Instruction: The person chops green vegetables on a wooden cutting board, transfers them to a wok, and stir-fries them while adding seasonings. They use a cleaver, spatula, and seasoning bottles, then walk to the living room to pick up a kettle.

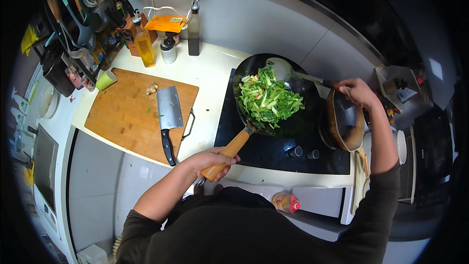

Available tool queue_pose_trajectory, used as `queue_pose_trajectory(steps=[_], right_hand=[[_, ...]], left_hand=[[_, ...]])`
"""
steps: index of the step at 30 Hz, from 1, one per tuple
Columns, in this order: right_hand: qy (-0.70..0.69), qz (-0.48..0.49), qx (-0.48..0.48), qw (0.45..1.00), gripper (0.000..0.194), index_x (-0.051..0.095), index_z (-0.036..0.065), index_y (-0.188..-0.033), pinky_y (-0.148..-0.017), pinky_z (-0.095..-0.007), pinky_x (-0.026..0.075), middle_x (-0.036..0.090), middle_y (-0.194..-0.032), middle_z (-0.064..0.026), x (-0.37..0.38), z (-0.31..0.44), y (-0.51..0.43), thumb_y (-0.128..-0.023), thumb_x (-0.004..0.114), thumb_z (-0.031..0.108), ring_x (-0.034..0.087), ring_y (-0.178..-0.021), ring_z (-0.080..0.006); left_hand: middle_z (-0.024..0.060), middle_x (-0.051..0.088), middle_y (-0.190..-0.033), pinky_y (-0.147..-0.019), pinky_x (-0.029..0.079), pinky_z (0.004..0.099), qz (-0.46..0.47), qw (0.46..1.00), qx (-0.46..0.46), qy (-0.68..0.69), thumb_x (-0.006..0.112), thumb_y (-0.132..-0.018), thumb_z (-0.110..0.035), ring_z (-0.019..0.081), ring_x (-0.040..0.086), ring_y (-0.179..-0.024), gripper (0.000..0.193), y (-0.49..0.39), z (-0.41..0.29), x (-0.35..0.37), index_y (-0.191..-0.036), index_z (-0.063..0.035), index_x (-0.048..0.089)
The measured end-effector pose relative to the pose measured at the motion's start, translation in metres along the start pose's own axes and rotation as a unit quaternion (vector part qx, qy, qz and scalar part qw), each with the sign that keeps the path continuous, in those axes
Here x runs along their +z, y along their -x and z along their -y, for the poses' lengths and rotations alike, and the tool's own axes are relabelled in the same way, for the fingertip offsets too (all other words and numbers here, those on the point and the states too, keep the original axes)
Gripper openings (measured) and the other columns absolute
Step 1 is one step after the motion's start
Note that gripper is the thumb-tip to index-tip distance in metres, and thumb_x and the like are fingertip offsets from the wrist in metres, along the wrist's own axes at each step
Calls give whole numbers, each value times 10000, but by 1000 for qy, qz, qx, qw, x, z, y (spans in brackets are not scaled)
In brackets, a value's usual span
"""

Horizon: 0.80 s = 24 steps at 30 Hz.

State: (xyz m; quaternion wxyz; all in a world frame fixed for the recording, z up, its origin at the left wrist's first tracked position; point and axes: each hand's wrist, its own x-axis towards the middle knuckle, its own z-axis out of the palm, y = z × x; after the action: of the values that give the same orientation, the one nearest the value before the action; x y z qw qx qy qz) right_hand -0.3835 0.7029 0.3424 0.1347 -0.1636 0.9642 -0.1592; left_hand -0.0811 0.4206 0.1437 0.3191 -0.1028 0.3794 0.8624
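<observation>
My left hand (pixel 218 163) grips the wooden handle (pixel 234 146) of a dark wok (pixel 311 117) on the black cooktop (pixel 267 154). A heap of chopped leafy greens (pixel 269 97), with small red and pale bits among them, fills the wok's left side. In my right hand (pixel 353 90) is the dark handle of a metal wok spatula (pixel 280 69). Its broad blade rests at the far edge of the greens, inside the wok. Part of the handle is hidden by my fingers.
A second pan (pixel 346 121) stands close on the right, beneath my right wrist. To the left, a cleaver (pixel 170 108) and a piece of ginger (pixel 151 88) lie on a wooden cutting board (pixel 124 117). Behind stand an oil bottle (pixel 144 46) and a dark sauce bottle (pixel 194 31).
</observation>
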Motion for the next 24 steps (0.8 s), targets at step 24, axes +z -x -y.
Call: queue_pose_trajectory(steps=[24], right_hand=[[505,-123,-264,813,543,532,12,-1214,-476,-291,453,496,-689,-69,45,45,218,-678,577,85,544,-544,-175]], left_hand=[[48,498,-609,-374,380,275,-3,1000,2,3,610,-835,-167,141,484,-423,305,-2,4,-4,-1078,-36,482]])
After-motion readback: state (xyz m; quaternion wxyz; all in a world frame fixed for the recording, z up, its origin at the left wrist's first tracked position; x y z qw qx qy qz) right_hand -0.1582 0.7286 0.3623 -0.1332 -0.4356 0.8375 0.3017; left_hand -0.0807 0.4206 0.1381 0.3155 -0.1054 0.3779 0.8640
